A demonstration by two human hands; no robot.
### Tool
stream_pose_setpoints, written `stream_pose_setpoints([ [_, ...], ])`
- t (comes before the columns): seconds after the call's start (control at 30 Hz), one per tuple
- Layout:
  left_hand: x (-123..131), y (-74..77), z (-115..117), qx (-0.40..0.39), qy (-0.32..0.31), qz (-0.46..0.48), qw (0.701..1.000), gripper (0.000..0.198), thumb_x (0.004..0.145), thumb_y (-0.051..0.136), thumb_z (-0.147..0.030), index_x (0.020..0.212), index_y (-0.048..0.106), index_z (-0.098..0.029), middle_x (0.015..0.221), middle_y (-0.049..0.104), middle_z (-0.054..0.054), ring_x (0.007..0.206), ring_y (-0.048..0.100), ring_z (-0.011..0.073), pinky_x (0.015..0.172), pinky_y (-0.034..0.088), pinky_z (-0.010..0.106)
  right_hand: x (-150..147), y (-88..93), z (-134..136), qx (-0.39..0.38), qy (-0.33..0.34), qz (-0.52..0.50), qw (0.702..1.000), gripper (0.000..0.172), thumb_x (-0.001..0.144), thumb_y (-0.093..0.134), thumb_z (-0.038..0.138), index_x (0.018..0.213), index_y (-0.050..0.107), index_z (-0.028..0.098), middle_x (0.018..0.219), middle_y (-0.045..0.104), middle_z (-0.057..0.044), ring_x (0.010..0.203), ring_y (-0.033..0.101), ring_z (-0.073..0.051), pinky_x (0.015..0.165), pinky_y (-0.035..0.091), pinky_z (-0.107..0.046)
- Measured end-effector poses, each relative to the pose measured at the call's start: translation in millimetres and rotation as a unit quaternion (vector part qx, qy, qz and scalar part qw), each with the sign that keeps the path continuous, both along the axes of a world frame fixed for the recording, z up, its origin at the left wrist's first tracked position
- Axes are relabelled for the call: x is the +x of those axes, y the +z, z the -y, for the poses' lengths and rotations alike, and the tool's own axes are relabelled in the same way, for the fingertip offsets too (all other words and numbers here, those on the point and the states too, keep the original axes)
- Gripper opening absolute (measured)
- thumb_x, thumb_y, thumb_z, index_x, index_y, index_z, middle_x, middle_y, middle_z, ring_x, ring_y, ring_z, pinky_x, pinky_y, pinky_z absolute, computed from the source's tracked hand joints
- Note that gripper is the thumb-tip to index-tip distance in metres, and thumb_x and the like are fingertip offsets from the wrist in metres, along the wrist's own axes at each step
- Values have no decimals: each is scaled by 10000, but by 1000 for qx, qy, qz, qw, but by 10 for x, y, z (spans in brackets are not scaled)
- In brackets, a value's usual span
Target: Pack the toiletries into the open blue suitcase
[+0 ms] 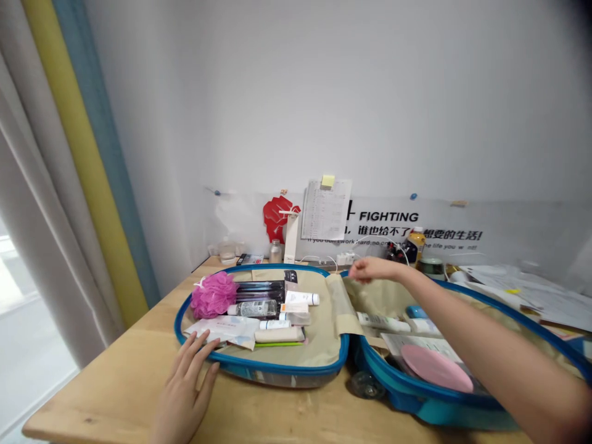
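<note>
An open suitcase with a blue rim [296, 370] lies on the wooden table. My left hand [189, 382] is open, its fingers spread at the near left edge of the left half. Beside those fingertips are a white packet [226, 330] and a pink bath puff [213, 295]. The left half also holds a clear bottle [255, 308], white tubes [301, 298] and a dark flat pack [261, 290]. My right hand [365, 270] is closed above the far edge near the hinge; whatever its curled fingers hold, if anything, is hidden. Below it, a white tube [383, 322] lies in the right half.
A pink oval item [437, 368] lies in the suitcase's right half, under my forearm. Behind the suitcase stand a small bottle [275, 251], a white lamp [291, 237], a yellow bottle [416, 244] and a power strip [346, 258]. Papers [531, 293] cover the back right.
</note>
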State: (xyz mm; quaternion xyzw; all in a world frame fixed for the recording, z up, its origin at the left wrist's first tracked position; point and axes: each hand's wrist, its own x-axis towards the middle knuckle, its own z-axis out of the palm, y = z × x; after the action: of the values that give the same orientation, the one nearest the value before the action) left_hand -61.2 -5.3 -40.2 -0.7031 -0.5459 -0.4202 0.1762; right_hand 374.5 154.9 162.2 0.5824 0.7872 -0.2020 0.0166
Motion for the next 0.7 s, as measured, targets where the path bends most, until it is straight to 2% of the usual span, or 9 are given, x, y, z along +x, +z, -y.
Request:
stream_pose_setpoints([
  [0.07,-1,-1,-4,1,0,2,1000,374,925,451,-357,1279,535,-270,1380,539,71,1347,422,284,1067,422,512,305,-220,114,-47,-21,52,997,291,899,569,379,1079,608,154,1047,638,-49,888,620,-136,783,537,-339],
  [0.13,-4,-3,-7,-1,-1,4,1000,376,924,452,-361,1279,535,-270,1380,538,71,1347,421,282,1076,414,508,454,-477,209,-72,-29,91,993,283,892,581,365,1090,610,165,1087,633,-55,927,617,-145,810,533,-348],
  [0.23,-10,-5,-7,-7,-3,10,1000,375,920,457,-363,1275,537,-276,1379,540,66,1350,418,279,1082,407,509,489,-780,258,-82,-23,125,988,316,888,586,367,1127,598,161,1132,621,-61,988,609,-167,855,522,-384],
  [0.33,-11,-2,-2,-11,-3,16,1000,365,915,467,-365,1260,549,-277,1378,542,63,1351,418,279,1093,394,514,468,-902,218,-69,-23,145,987,324,889,582,379,1125,598,157,1133,620,-62,1000,606,-173,871,516,-400],
  [0.4,-7,3,4,-13,-1,17,1000,358,916,465,-361,1250,559,-273,1380,542,63,1354,416,278,1097,390,513,487,-880,181,-47,-35,150,987,315,892,576,384,1110,601,158,1115,624,-60,979,608,-165,861,517,-393],
  [0.47,-2,7,8,-16,1,14,1000,363,917,462,-360,1255,562,-273,1379,545,62,1357,411,278,1094,395,508,542,-776,162,-12,-53,146,988,304,893,574,389,1091,607,161,1096,628,-59,957,610,-157,847,519,-376],
  [0.6,1,5,5,-10,2,9,1000,369,916,465,-357,1262,562,-273,1372,551,62,1356,413,278,1078,416,500,640,-386,188,98,-87,115,985,283,902,552,401,1096,621,207,1160,610,-93,999,590,-158,885,498,-347],
  [0.7,-5,-1,-6,-2,-1,3,1000,354,916,470,-344,1248,567,-270,1363,559,65,1340,433,279,1056,439,496,481,-103,235,174,-79,73,979,403,893,555,419,1223,564,188,1239,574,-110,1083,568,-204,964,459,-437],
])
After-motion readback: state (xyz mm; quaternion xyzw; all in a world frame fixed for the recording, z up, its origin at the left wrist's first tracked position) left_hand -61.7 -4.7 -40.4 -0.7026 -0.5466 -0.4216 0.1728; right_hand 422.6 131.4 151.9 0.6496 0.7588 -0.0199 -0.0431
